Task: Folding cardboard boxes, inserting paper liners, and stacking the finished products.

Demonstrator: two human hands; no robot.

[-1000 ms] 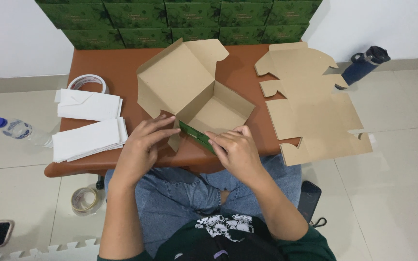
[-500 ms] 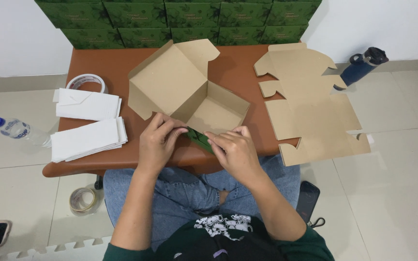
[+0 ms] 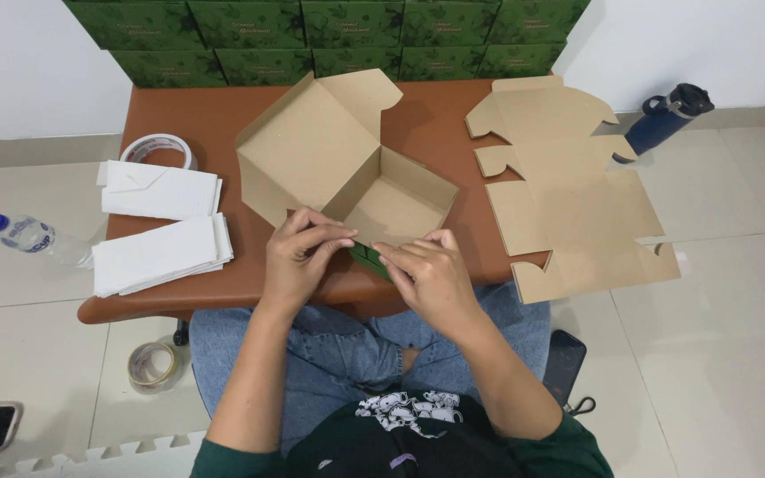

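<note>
while both hands are pinching front wall of cardboard box (image 3: 347, 168), left hand (image 3: 298, 257) and right hand (image 3: 427, 274) are flanking it equally near, wall's long axis running left-right along bench (image 3: 223, 124) edge.

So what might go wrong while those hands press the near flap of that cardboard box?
The half-folded cardboard box sits close to the table's near edge, and both the left hand and right hand press its front wall, so it could slide or tip toward the lap. The flat box blanks overhang the table's right side and might slip off.

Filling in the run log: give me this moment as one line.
left hand: on box's near wall | right hand: on same wall | cardboard box: open on brown table | flat cardboard blanks: at right
</note>
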